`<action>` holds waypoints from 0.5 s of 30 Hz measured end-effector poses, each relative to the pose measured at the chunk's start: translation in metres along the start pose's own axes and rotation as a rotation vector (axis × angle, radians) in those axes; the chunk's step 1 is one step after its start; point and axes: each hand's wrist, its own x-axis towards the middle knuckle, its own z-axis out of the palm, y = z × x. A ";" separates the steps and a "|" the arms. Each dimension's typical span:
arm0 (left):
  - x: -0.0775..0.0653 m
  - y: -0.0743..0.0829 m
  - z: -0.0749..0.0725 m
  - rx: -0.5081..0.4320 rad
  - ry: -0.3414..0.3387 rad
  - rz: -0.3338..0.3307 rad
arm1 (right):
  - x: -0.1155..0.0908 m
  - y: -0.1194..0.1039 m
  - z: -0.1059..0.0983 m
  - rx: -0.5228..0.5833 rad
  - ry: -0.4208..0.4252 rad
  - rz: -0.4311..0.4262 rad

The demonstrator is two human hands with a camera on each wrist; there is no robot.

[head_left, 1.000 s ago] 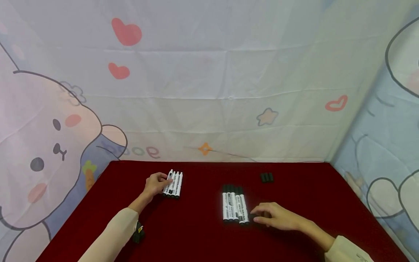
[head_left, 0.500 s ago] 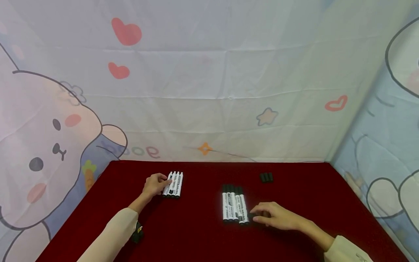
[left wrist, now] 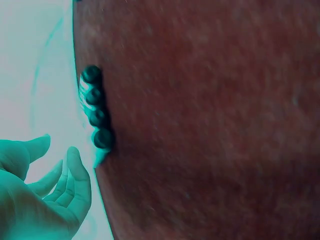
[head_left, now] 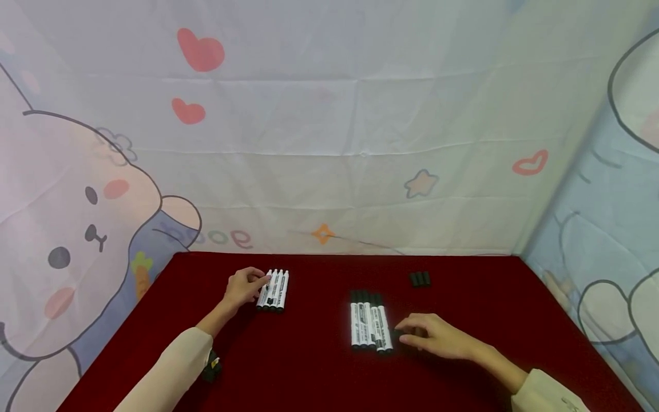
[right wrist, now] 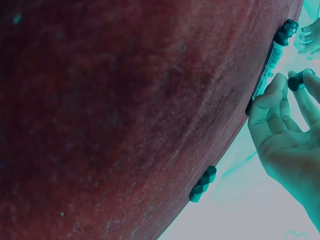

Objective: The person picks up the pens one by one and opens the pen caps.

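Several uncapped white markers (head_left: 274,290) lie side by side at the left of the table, tips pointing away from me. My left hand (head_left: 243,287) hovers at their left side, its thumb overlapping the row in the head view. In the left wrist view, that hand's loosely bent fingers (left wrist: 75,165) have a gap between thumb and index and hold nothing, with the markers' black ends (left wrist: 97,117) beyond. My right hand (head_left: 440,337) pinches a small black marker cap (right wrist: 298,80) between thumb and fingertips. Just left of it lies a row of capped markers (head_left: 369,326).
Three black caps (head_left: 420,278) stand together at the back right of the dark red tabletop (head_left: 309,366). A small black object with a yellow mark (head_left: 211,366) shows beside the left sleeve. A printed cloth (head_left: 329,126) hangs behind the table.
My left hand has come up slightly from the uncapped markers, its thumb shifting toward their tips. The right hand has barely moved and keeps its pinch.
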 end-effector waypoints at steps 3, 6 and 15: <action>-0.006 0.010 0.001 -0.034 -0.015 0.045 | 0.001 0.003 -0.002 -0.001 0.018 0.000; -0.010 0.020 0.004 -0.045 -0.034 0.098 | 0.000 0.005 -0.004 0.012 0.024 0.003; -0.020 0.040 0.015 -0.051 -0.132 0.157 | 0.000 0.008 -0.012 0.010 0.031 0.049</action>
